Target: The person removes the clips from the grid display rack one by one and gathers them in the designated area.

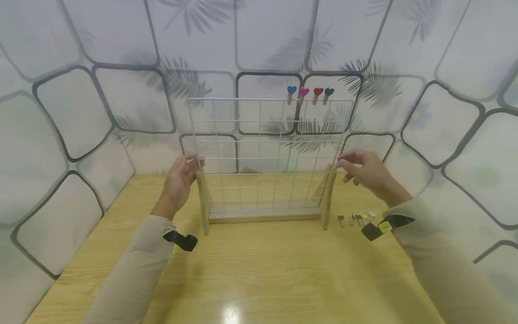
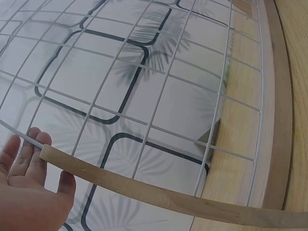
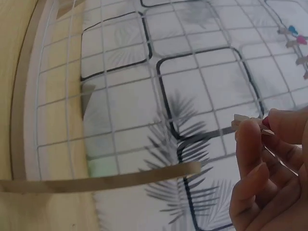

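Note:
A white wire grid rack (image 1: pixel 260 141) stands upright on the table between two wooden side posts. My left hand (image 1: pixel 178 180) is at its left edge, fingers extended beside the top of the left post (image 2: pixel 130 185). In the left wrist view, the fingertips are right at the edge wire. By the right post (image 1: pixel 329 198), my right hand (image 1: pixel 366 171) pinches a small wooden clothespin (image 3: pixel 246 120) between thumb and index finger. A dark pink bit shows at the thumb; the rest is hidden. Several heart-topped clothespins, including a blue one (image 1: pixel 292 92) and a red one (image 1: pixel 317 93), are clipped along the top wire.
Several small clothespins with green, yellow and white tops (image 1: pixel 358 219) lie on the wooden table (image 1: pixel 259 270), right of the rack and below my right wrist. Behind the rack hangs a patterned white backdrop (image 1: pixel 267 45), which also encloses both sides.

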Available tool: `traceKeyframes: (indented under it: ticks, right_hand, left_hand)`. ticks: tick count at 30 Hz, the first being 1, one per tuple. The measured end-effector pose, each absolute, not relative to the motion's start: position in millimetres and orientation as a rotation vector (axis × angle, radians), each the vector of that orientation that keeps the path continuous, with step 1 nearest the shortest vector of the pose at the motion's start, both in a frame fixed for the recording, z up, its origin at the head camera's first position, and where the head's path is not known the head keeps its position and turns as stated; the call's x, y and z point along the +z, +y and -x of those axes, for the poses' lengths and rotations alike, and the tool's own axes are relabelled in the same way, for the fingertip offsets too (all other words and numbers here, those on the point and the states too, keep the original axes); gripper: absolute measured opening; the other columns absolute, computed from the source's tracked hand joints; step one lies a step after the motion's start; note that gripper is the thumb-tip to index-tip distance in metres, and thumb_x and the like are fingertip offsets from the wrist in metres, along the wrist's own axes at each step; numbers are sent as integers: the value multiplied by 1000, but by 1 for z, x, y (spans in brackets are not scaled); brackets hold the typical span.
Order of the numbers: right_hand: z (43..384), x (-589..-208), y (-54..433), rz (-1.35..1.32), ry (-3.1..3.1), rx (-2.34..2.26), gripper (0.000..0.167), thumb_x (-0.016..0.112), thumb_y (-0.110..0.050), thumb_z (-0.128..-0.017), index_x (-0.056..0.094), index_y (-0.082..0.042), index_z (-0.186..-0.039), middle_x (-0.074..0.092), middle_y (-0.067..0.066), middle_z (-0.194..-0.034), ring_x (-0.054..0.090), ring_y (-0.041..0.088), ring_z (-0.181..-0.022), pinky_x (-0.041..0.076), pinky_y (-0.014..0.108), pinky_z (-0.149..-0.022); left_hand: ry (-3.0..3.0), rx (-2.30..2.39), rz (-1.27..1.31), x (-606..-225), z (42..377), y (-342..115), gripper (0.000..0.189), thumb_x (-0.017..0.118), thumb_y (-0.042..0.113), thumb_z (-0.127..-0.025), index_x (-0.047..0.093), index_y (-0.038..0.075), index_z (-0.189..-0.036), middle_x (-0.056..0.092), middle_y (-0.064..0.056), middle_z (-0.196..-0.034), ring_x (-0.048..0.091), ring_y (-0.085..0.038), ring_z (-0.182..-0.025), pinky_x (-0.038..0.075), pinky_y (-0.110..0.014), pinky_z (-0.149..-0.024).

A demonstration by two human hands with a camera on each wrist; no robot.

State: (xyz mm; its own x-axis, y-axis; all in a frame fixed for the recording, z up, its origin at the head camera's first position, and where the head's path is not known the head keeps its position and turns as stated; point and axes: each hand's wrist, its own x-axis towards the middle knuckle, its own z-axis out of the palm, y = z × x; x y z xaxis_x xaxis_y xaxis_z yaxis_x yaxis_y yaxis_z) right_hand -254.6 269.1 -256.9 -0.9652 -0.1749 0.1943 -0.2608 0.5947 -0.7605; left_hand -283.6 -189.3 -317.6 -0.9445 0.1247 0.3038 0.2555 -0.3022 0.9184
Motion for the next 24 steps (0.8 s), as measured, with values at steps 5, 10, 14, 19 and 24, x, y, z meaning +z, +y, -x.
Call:
traceKeyframes:
  ticks: [5,10,14,19,24]
  right_hand:
    - [254,-288,295,-293,-2788,1331,47,50,-35,-102,50,3,-129,55,22,-123,65,15,-79,53,32,-65]
    - [255,-322,317,-252,-2829,1394,51,50,-36,-102,47,7,-131,55,24,-123,64,15,-80,53,32,-65]
    - [254,-346,332,-206,-2876,1442,48,51,-31,-102,46,8,-130,56,27,-120,65,20,-81,54,30,-62]
    - [253,-372,345,-192,-2975,1449,47,53,-25,-101,45,11,-129,57,28,-118,64,29,-84,55,37,-67]
    - [253,-394,348,-156,-3063,1438,46,57,-22,-98,48,12,-127,62,22,-108,62,24,-83,55,38,-66]
  left_hand:
    - [-1763,-2427,527,-319,284,-189,26,26,30,-108,45,15,-117,61,7,-110,48,-19,-119,39,-26,-98]
    - [-1780,-2419,520,-319,284,-188,29,24,31,-108,43,13,-118,62,8,-110,49,-15,-117,37,-28,-103]
    - [-1801,-2405,516,-318,284,-188,28,23,29,-108,43,13,-117,61,8,-109,50,-13,-115,37,-29,-103]
    - [-1815,-2398,503,-318,283,-188,27,24,30,-108,43,12,-118,62,10,-108,46,-20,-123,36,-29,-103]
    - [-1821,-2402,483,-318,283,-189,27,26,31,-108,41,12,-120,62,13,-108,43,-22,-126,34,-29,-106]
